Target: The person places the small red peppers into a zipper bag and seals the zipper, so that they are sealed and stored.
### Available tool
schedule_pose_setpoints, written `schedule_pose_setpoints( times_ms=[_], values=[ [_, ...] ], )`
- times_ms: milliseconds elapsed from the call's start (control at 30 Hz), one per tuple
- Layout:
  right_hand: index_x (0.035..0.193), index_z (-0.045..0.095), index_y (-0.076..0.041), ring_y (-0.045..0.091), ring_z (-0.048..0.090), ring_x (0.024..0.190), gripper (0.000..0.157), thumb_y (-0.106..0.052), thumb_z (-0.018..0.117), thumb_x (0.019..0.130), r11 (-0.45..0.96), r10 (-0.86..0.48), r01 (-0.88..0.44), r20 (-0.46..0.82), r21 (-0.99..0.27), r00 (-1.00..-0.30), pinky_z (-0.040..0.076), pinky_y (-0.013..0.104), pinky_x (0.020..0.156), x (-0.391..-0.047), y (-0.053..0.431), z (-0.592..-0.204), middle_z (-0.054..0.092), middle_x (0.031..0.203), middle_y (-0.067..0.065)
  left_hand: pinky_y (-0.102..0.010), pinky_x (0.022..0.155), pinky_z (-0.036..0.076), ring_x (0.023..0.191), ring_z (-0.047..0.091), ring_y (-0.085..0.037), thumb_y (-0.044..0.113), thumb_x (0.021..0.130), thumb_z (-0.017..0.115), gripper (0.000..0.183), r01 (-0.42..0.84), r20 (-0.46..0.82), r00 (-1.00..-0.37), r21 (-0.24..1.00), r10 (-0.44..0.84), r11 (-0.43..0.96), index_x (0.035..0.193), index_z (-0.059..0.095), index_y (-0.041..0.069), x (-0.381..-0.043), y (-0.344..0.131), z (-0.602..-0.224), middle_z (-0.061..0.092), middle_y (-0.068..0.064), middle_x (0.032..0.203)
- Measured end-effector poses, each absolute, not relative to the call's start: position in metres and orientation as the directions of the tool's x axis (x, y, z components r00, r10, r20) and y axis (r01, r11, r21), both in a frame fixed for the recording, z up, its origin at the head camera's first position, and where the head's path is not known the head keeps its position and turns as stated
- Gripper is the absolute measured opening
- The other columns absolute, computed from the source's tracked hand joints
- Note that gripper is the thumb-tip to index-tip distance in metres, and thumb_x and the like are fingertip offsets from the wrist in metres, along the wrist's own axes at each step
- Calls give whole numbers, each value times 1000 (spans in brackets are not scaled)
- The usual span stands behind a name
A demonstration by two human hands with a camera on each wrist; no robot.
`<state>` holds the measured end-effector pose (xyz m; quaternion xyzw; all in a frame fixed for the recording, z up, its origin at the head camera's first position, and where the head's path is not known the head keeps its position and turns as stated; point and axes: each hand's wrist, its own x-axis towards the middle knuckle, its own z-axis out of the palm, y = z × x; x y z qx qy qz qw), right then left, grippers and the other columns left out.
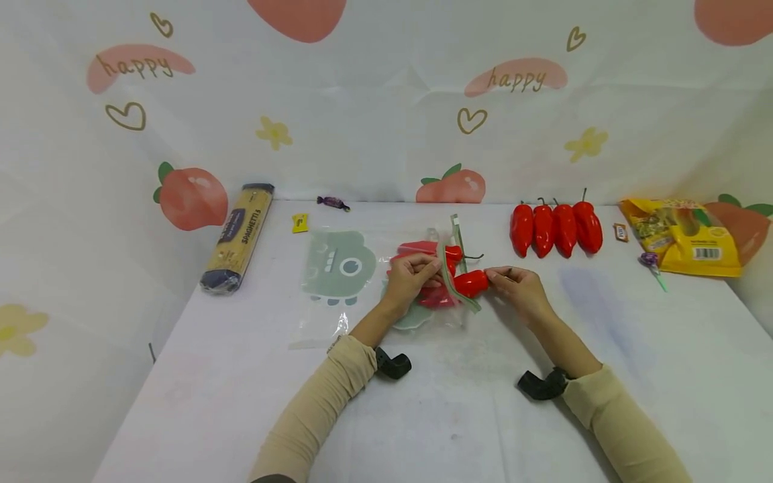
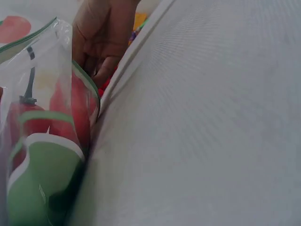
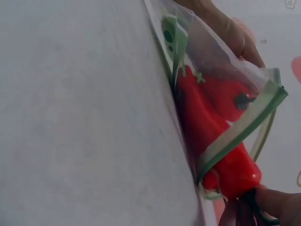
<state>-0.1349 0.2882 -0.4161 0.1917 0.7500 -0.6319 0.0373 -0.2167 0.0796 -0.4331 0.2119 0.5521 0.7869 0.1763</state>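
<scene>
Head view: left hand [image 1: 410, 280] pinches the bag [image 1: 365, 287]. Right hand [image 1: 523, 292] grips a red pepper [image 1: 474, 283] partly inside the bag.

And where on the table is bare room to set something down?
Bare room lies between the left sleeve and right sleeve, left, below the spaghetti pack, and right, below the lollipop. Crowded: around the clear bag, between left hand and right hand, and back right, with four red peppers and yellow packet.

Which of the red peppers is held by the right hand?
The red pepper partly inside the mouth of the bag: the right hand pinches its stem end. The row of four peppers lies untouched; the rest sit deeper in the bag.
</scene>
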Motion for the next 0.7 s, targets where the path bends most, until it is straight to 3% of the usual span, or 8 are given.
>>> schedule_pose_setpoints(
  times_ms=[133, 533, 700],
  values=[
    [116, 59, 2, -1, 57, 78, 48, -35, 62, 86, 240, 184, 303, -264, -922, -947, 49, 12, 71, -137, 282, -422, 63, 82, -22, -17, 59, 54, 61, 62, -5, -3, 89, 52, 24, -25, 163, -852, 937, 498, -348, 100, 52, -24, -217, 79, -432, 65, 9, 68],
    [110, 61, 10, -7, 58, 76, 35, -17, 62, 87, 288, 147, 168, -130, -943, -981, 50, 11, 69, -140, 256, -434, 69, 83, -16, -17, 58, 54, 62, 63, -4, -3, 89, 52, 23, 18, 205, -842, 935, 500, -354, 99, 53, -24, -215, 77, -427, 65, 10, 68],
    [114, 61, 5, -4, 57, 77, 41, -27, 61, 88, 277, 199, 209, -157, -938, -967, 50, 11, 70, -141, 262, -429, 66, 81, -19, -18, 58, 54, 61, 63, -5, -3, 89, 53, 23, 16, 208, -842, 932, 498, -361, 99, 53, -24, -216, 79, -429, 65, 10, 68]
  ],
)
